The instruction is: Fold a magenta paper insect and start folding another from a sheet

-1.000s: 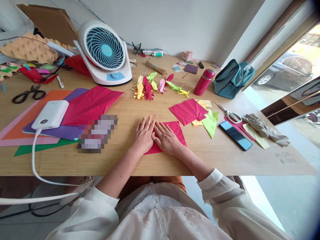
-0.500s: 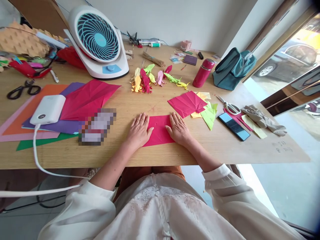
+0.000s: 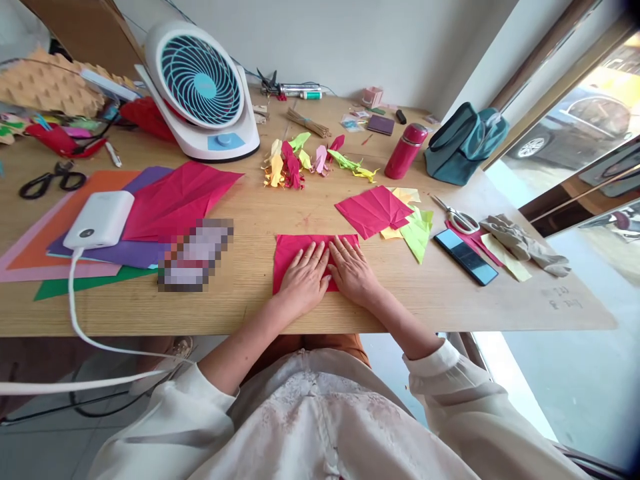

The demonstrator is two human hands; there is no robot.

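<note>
A red sheet of paper (image 3: 287,257) lies near the table's front edge, partly covered by both hands. My left hand (image 3: 303,279) rests flat on its middle with the fingers stretched out. Flat on its right part is my right hand (image 3: 352,272), fingers also extended, the two hands almost touching. Just beyond the right hand lies a creased red paper (image 3: 374,210), overlapping yellow and light green papers (image 3: 418,233). Farther back stands a cluster of folded paper figures (image 3: 293,163) in yellow, red, pink and green.
On the left a white power bank (image 3: 100,219) with a cable sits on coloured paper sheets (image 3: 183,193), near black scissors (image 3: 53,180). A fan (image 3: 203,87) stands behind. To the right are a red flask (image 3: 406,152), a teal bag (image 3: 463,150), a phone (image 3: 466,257), scissors (image 3: 461,219) and gloves (image 3: 525,243).
My left hand has slid right from the sheet's left edge to its middle, uncovering the left part. My right hand has moved slightly left, so the hands are now close together.
</note>
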